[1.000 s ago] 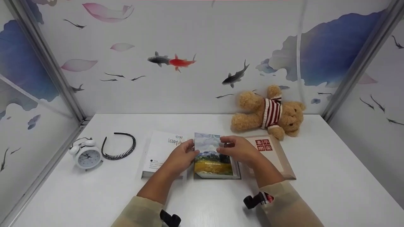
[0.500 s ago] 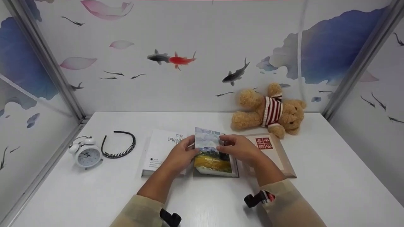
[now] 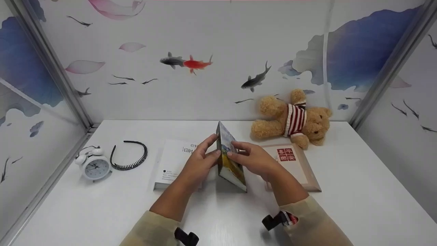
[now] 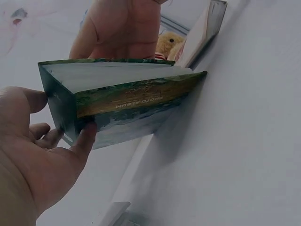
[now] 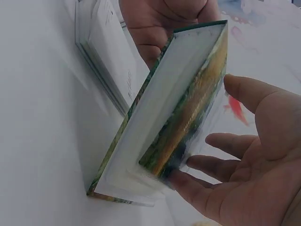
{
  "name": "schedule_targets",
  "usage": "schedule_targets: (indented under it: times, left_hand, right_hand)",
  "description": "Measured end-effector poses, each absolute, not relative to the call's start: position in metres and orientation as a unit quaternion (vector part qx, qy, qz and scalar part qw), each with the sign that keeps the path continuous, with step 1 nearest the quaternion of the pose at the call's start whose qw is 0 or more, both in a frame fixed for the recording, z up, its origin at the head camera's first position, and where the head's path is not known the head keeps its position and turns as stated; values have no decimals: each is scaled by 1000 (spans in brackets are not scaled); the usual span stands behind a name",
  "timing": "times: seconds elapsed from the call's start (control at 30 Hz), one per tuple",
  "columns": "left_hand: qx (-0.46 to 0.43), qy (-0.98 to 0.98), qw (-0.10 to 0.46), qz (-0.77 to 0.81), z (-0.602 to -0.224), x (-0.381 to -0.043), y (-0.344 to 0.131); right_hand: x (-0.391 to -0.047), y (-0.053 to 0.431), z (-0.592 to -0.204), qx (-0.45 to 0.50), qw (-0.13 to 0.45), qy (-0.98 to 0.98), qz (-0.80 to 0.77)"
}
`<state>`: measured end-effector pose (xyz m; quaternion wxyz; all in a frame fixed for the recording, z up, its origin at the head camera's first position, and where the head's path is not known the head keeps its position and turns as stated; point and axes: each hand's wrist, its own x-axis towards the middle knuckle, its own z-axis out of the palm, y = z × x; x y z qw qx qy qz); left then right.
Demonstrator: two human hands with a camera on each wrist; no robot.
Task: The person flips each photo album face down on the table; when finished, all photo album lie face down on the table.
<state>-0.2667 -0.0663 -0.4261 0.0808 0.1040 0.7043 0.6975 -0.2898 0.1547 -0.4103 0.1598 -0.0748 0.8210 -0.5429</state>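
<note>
A small photo album (image 3: 229, 163) with a painted landscape cover stands tilted on its fore edge at the middle of the table, spine raised to the left. At that spine my left hand (image 3: 200, 161) pinches the album, as the left wrist view shows with a finger (image 4: 88, 134) against the cover. My right hand (image 3: 256, 158) holds the front cover from the right, its thumb close to the spine. In the right wrist view the album (image 5: 193, 115) gapes, its front cover apart from the back one and pale pages between.
Left of the album lies a thick white book (image 3: 169, 167), and right of it a beige book (image 3: 300, 171) with red squares. A teddy bear (image 3: 295, 119) lies at the back right. A white alarm clock (image 3: 95, 167) and black headband (image 3: 146, 155) are on the left.
The album was lying nearly flat and has been tipped up, its spine side lifting so that its cover turns toward the right. Both hands have stayed on it.
</note>
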Motion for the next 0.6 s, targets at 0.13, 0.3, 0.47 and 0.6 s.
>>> schedule_targets:
  times: [0.13, 0.3, 0.47, 0.6]
  left_hand:
    - [107, 705, 66, 698, -422, -264, -63]
    - [127, 719, 52, 681, -420, -263, -63]
    - [130, 733, 63, 665, -424, -264, -65]
    - [132, 730, 75, 667, -426, -265, -67]
  right_hand:
    - [-286, 153, -404, -98, 167, 785, -588]
    - [-283, 152, -393, -83, 165, 747, -638]
    - [-280, 152, -391, -90, 152, 744, -644]
    - [-281, 153, -394, -94, 130, 745, -648]
